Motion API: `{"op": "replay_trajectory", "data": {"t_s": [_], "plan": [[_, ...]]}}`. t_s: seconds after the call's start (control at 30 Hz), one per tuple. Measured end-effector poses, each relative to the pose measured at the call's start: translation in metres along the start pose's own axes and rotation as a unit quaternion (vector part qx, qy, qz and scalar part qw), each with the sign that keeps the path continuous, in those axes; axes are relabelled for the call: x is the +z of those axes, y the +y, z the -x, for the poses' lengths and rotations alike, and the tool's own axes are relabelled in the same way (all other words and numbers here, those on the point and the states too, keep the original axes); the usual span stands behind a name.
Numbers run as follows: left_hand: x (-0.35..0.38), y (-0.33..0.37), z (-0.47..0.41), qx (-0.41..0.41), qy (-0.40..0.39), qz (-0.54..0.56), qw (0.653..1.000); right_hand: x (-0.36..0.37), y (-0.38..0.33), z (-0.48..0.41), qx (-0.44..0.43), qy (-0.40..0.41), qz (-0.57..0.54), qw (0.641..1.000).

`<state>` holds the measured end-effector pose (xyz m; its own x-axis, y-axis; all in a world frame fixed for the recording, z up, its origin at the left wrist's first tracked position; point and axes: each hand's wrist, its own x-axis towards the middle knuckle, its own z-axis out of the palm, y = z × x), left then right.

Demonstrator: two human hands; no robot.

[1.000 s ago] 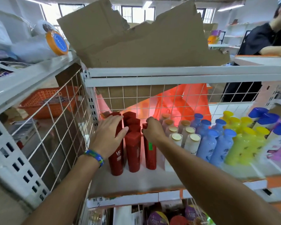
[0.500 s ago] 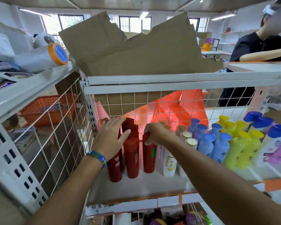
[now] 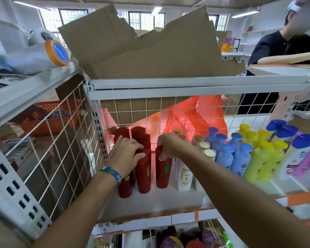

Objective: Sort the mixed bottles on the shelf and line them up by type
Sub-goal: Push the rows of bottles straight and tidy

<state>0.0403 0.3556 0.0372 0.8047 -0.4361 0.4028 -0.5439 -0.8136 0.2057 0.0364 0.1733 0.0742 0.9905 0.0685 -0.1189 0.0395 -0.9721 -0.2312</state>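
Behind red bottles (image 3: 143,176): wire mesh (image 3: 150,108), torn cardboard (image 3: 150,51), orange bag (image 3: 209,113).

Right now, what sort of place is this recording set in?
Probably a shop or stockroom: white metal shelving with wire-grid panels, red bottles, blue bottles and yellow bottles standing in rows, and a handwritten label on the shelf edge.
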Motion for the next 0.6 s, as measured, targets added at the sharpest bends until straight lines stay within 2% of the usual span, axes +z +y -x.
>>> {"op": "replay_trajectory", "data": {"t_s": [0.6], "plan": [[0.0067, -0.0018, -0.0001, 0.010, 0.010, 0.034, 0.999, -0.0006, -0.0036, 0.0074, 0.012, -0.010, 0.011, 1.000]]}}
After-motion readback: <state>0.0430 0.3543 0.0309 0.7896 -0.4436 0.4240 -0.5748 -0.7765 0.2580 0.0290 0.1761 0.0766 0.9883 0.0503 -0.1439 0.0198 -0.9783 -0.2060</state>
